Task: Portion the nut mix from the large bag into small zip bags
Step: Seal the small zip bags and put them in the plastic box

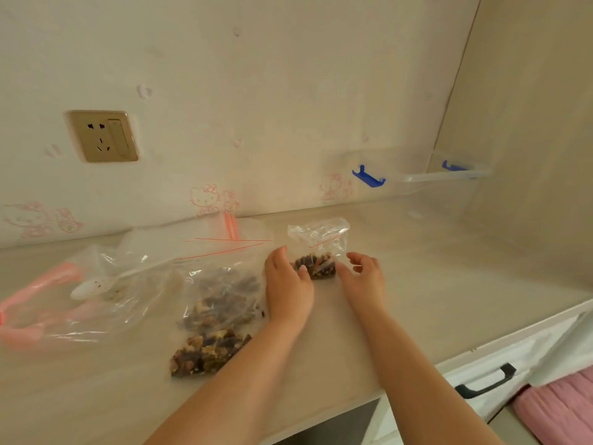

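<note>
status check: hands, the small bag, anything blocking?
Left hand and right hand flank small clear zip bag of nut mix, fingertips on it, no firm grip visible. Bag upright, top unsealed. Large clear bag of nut mix lies left; nothing blocking.

A home, likely a bedroom desk nook, pale wood-grain desktop (417, 252), cartoon-cat wallpaper (205, 197) behind it, gold wall socket (104, 136) upper left, clear storage box (446, 175) with blue clips right, pink fabric (561, 409) lower right
</note>
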